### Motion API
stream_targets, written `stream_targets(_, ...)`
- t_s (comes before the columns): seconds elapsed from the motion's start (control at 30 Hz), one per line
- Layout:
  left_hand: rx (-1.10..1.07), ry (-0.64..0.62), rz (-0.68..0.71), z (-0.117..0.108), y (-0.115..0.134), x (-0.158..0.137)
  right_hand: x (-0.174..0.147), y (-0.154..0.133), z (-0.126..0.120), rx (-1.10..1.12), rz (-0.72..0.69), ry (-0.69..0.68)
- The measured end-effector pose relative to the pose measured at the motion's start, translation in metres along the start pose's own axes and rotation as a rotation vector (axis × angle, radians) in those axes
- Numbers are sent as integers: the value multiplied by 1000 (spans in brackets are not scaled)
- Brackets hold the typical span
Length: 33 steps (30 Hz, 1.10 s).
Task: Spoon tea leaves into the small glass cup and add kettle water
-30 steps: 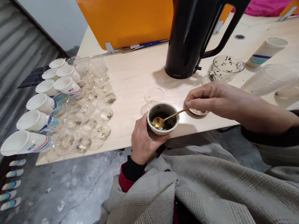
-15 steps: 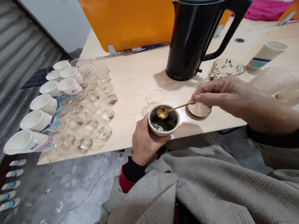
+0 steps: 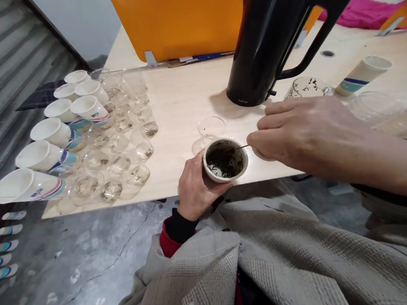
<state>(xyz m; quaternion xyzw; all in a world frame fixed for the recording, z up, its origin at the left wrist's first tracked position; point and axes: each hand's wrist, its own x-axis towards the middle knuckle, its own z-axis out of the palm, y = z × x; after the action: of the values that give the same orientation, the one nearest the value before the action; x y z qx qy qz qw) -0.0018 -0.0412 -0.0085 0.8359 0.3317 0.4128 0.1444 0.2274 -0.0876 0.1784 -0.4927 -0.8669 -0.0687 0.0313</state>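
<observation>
My left hand (image 3: 197,188) is wrapped round a small pale canister (image 3: 210,176), tilted so that its mouth faces me. Dark loose tea leaves (image 3: 225,164) cover much of its inside. Pinched in my right hand (image 3: 286,137) is a thin gold spoon (image 3: 242,147); its bowl is down inside the canister and hidden among the leaves. Beneath my right hand, the small wooden lid is almost wholly covered. Just beyond the canister stands one clear plastic cup (image 3: 211,126) on the table.
On the left, several white paper cups (image 3: 38,154) stand beside rows of clear cups (image 3: 120,163) with bits of tea in them. A black kettle (image 3: 269,45) stands behind my hands. To the right are a glass vessel with leaves (image 3: 307,87) and a paper cup (image 3: 363,75).
My right hand has moved left and turned over, lowering the spoon's bowl from above the canister's mouth into the leaves. My left hand still holds the canister. The view has shifted slightly.
</observation>
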Motion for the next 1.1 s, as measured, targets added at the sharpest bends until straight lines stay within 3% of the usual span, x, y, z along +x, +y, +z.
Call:
stream_targets(0.17,-8,-22,-48,1,0,-3,12,-11,-3,-48,-168,-141)
stream_targets(0.3,-20,-16,-46,2,-1,-4,9,-14,-4,54,-171,-246)
stream_targets(0.43,-13,-15,-33,1,0,-2,4,-11,-8,180,12,-230)
stream_targets(0.57,-25,5,-16,0,2,1,4,3,-6,463,192,-161)
stream_targets(0.7,-38,-1,-15,0,2,1,1,17,3,738,415,-131)
stream_targets(0.9,-34,-28,-56,2,-2,-2,-8,27,22,968,672,4)
stream_targets(1.1,-24,-41,-71,2,-1,-1,-11,31,23,969,734,78)
